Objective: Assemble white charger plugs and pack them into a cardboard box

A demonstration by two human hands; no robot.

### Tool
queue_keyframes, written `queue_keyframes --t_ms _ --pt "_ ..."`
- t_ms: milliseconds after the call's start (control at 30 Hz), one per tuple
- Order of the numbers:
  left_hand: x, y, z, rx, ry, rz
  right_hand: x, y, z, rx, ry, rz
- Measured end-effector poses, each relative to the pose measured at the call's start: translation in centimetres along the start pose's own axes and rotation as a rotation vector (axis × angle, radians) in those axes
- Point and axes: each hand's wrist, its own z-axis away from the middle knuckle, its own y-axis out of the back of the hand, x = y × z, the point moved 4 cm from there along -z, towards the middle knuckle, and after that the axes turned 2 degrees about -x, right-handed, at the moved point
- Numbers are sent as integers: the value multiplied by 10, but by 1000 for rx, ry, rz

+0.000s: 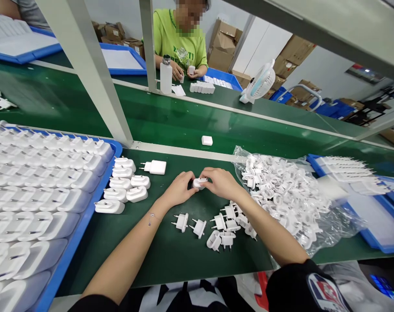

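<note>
Over the middle of the green table, my left hand point(181, 189) and my right hand point(220, 183) both grip one white charger point(199, 183) between their fingertips. Loose white two-pin plug heads point(198, 228) lie just below my hands, with several more heaped near my right forearm. Left of my left hand stand several white chargers point(121, 183) with their pins up. One more charger point(155, 167) lies on its side behind them. At the right, a clear plastic bag point(333, 221) lies spread under a big pile of plug heads point(281, 195).
A blue tray point(116, 149) packed with rows of chargers fills the left. A single white block point(207, 141) sits on the green strip point(171, 125) beyond the metal rail. More blue trays point(375, 242) stand at right. Metal posts point(86, 65) rise ahead; a co-worker point(180, 39) sits opposite, holding white pieces.
</note>
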Motion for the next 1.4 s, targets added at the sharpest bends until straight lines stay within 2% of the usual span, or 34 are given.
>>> queue_keyframes --t_ms 167,333,433,500,567,600,633,700,767,833,900,967,1033,1133,1233,1300,1400 --pt "1 3 2 6 -18 10 1 1 -4 -41 -59 53" --pt "6 10 2 -19 -77 282 -4 -9 4 -37 -63 41" --pt "9 10 1 -2 -59 181 -5 -9 8 -14 -67 63" --pt "13 8 2 11 -45 33 2 -5 2 -65 26 1" --pt "20 7 7 25 -33 -159 18 3 -11 -162 175 -120" --pt "23 9 10 38 -20 -271 33 9 -21 -177 198 -153" --pt "26 12 15 57 3 -387 51 16 -33 -149 161 -158" --pt "32 22 27 137 78 -598 94 31 -57 15 -82 -62" --pt "40 37 42 274 147 -726 129 38 -75 104 -252 14" --pt "54 50 58 443 148 -768 150 37 -87 93 -304 31" --pt "71 56 70 541 59 -733 161 36 -90 70 -321 35" --pt "85 51 73 489 -56 -614 161 36 -86 58 -303 36" --pt "88 38 64 346 -87 -436 148 34 -75 47 -247 33" --pt "71 15 33 169 -11 -262 108 22 -48 -19 -68 55" --pt "48 -8 -4 59 17 -265 71 8 -13 -87 39 45" --pt "37 -19 -23 -8 -1 -286 65 8 12 -94 20 -54" --pt "30 -28 -36 -67 -56 -291 83 15 49 -83 -85 -157"
